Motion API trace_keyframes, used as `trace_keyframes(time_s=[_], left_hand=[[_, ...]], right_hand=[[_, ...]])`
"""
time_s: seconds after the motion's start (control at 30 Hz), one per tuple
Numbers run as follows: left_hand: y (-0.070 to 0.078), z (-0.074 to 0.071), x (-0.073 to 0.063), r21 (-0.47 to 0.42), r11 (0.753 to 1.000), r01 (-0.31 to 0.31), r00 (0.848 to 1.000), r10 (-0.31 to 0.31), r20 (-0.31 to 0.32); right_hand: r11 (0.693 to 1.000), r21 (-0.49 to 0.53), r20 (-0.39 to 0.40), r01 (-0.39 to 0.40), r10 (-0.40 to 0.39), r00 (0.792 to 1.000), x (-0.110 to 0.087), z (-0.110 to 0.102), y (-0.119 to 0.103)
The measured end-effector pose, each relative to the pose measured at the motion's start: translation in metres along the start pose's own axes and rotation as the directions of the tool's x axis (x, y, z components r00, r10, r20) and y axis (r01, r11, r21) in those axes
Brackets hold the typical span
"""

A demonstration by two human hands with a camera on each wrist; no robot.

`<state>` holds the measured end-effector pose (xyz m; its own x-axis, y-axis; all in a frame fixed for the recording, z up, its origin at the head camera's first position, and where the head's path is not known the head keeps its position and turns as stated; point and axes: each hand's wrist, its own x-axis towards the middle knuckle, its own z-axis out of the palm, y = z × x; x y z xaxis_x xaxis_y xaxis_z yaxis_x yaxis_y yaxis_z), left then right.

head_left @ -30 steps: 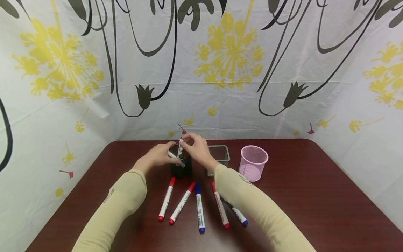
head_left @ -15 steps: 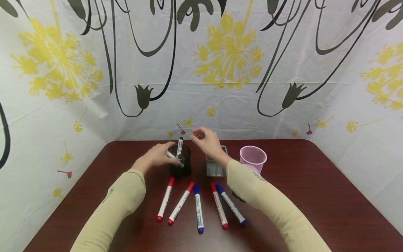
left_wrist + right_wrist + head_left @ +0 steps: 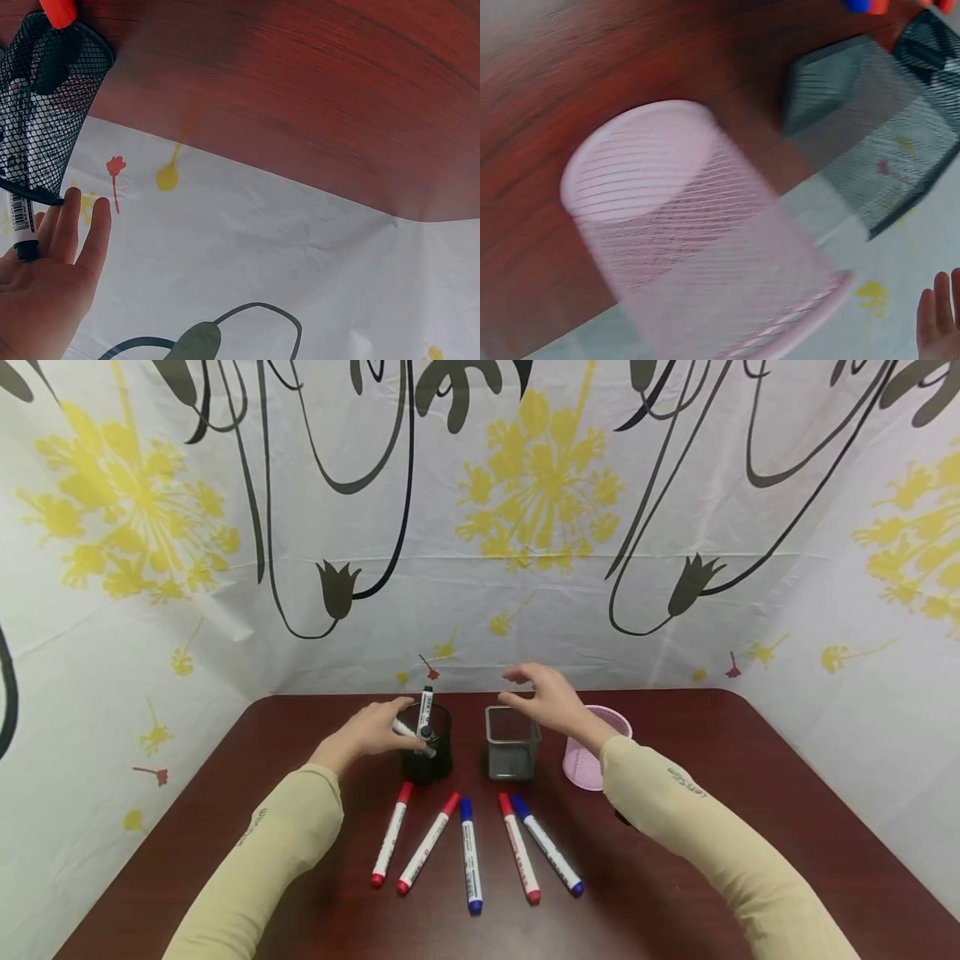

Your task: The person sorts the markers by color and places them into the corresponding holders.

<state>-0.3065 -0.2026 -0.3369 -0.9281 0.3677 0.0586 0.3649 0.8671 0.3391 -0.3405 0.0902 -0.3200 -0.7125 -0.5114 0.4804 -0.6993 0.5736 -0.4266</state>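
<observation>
My left hand (image 3: 371, 729) is at the left rim of a black mesh pen cup (image 3: 427, 767). In the left wrist view its fingers reach straight beside the rim, and a black-capped marker (image 3: 22, 225) sticks out of the cup over the palm. A white marker (image 3: 426, 710) stands upright in the cup in the head view; a second, slanted white marker (image 3: 407, 729) lies between thumb and fingers. My right hand (image 3: 551, 700) holds nothing, its fingers spread in the air above the grey mesh box (image 3: 512, 762) and left of the pink mesh cup (image 3: 583, 768).
Nearer on the dark red table (image 3: 675, 893) lie three red markers, such as a red marker (image 3: 392, 835), and two blue ones, such as a blue marker (image 3: 471, 856). A patterned white cloth (image 3: 450, 527) hangs behind the table.
My right hand has let go of the upright marker in the black cup and moved right, over the grey box. The left hand has stayed at the cup.
</observation>
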Motion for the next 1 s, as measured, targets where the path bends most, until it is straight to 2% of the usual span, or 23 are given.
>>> trace_keyframes(time_s=[0.3, 0.6, 0.83, 0.93, 1.0], left_hand=[[-0.005, 0.004, -0.002, -0.052, 0.999, 0.000, 1.000, 0.000, -0.008], [-0.005, 0.006, -0.005, -0.082, 0.997, -0.013, 0.999, 0.010, -0.034], [-0.006, 0.009, -0.010, -0.067, 0.998, 0.019, 0.995, -0.025, -0.094], [-0.003, 0.008, -0.013, -0.048, 0.999, -0.019, 0.990, 0.012, -0.138], [-0.002, 0.007, -0.016, -0.015, 0.998, -0.062, 0.981, 0.058, -0.185]], right_hand=[[0.995, -0.097, 0.154, 0.030, -0.015, 0.988, -0.026, -0.001, 0.022], [0.988, -0.155, 0.270, 0.019, 0.024, 0.962, -0.031, 0.001, 0.027], [0.977, -0.203, 0.303, 0.060, 0.005, 0.953, -0.032, 0.003, 0.027], [0.977, -0.206, 0.299, 0.061, 0.003, 0.954, -0.033, 0.003, 0.029], [0.977, -0.202, 0.293, 0.066, -0.004, 0.956, -0.033, 0.003, 0.029]])
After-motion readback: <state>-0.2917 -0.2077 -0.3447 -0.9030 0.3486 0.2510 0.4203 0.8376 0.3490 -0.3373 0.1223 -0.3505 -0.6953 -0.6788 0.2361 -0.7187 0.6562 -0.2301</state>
